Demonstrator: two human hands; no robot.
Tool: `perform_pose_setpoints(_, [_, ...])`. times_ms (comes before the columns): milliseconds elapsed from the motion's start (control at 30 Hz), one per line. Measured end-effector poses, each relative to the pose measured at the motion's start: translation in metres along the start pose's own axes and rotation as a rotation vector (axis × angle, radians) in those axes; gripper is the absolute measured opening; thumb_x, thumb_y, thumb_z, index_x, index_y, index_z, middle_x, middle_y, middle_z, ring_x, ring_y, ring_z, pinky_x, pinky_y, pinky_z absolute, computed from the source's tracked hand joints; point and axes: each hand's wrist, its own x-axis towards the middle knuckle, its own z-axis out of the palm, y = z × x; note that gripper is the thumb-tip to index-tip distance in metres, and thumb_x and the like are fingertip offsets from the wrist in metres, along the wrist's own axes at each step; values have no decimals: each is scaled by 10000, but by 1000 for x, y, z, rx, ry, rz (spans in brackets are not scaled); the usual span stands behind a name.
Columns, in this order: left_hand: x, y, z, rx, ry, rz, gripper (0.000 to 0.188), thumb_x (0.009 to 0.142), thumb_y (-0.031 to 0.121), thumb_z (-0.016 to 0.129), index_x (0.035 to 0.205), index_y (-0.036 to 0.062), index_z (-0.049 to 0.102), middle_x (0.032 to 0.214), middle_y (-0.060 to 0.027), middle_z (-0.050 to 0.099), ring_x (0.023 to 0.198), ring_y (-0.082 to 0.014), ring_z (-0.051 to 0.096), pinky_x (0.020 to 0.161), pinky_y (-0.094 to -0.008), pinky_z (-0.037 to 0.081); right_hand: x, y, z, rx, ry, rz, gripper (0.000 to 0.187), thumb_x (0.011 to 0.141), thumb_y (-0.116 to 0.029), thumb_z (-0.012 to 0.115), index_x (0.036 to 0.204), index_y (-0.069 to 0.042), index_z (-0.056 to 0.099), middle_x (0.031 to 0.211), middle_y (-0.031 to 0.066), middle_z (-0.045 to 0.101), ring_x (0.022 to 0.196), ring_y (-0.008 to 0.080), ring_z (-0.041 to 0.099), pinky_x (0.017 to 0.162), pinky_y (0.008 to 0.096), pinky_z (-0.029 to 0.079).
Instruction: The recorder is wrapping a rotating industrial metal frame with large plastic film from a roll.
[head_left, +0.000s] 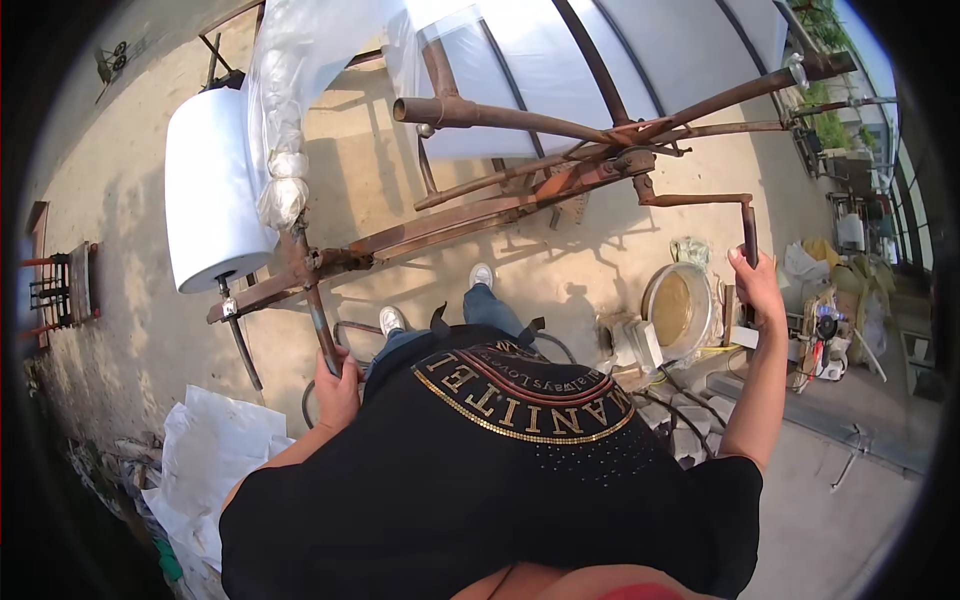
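Observation:
On the right, my right hand (760,288) is closed around the upright grip of a rusty crank handle (698,200). The crank joins the middle of a rusty metal winding frame (440,230). My left hand (338,395) is wrapped round the near end of a metal rod (319,322) that sticks out of the frame's left end. Beside that rod, a thick white roll of plastic film (212,185) sits on a metal spindle (240,345). Bunched clear plastic film (283,180) hangs next to the roll. Translucent plastic sheeting (670,70) spreads behind the frame's long rusty arms.
A round tub (652,310) with brownish contents stands at the right, beside pale blocks (632,345). Dark hoses (690,400) and mixed tools and bags (825,320) lie farther right. Crumpled white plastic sheeting (215,460) covers the ground at lower left. An open-ended rusty pipe (440,110) juts out.

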Motion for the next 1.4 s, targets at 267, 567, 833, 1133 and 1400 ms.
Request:
perform_pose_setpoints(267, [-2,4,1,261,79,45,75,856,65,485,903,24,443,622,-48,513,555,-121,520,539,-261,436,161,160,9,-872,679,314,286,813,-296,536,978,-62,548,938,197,626,880,363,607,750,470,486])
perform_pose_setpoints(567, [-2,-4,-3,288,121,26,82,847,65,503,894,18,455,664,-49,518,585,-127,529,552,-265,439,173,250,241,-340,-19,293,407,747,-324,574,858,65,622,826,228,628,829,336,612,731,385,461])
perform_pose_setpoints(833, [3,-7,0,37,-15,37,92,860,35,481,929,16,423,664,-41,493,565,-106,512,525,-233,431,-8,62,230,553,-783,348,280,844,-288,600,727,-140,392,529,-90,301,414,31,262,381,200,202])
perform_pose_setpoints(1133, [3,-5,0,-47,-41,41,101,858,31,478,935,15,415,674,-44,491,568,-109,509,533,-235,441,7,2,10,-474,312,-101,280,827,-282,606,756,-24,525,529,31,463,457,150,446,450,331,374])
perform_pose_setpoints(1400, [-1,1,-2,226,95,51,97,850,77,492,921,29,445,623,-52,523,559,-127,528,542,-273,441,147,107,0,-905,699,167,295,841,-331,507,938,-60,571,895,208,624,854,381,598,722,479,470])
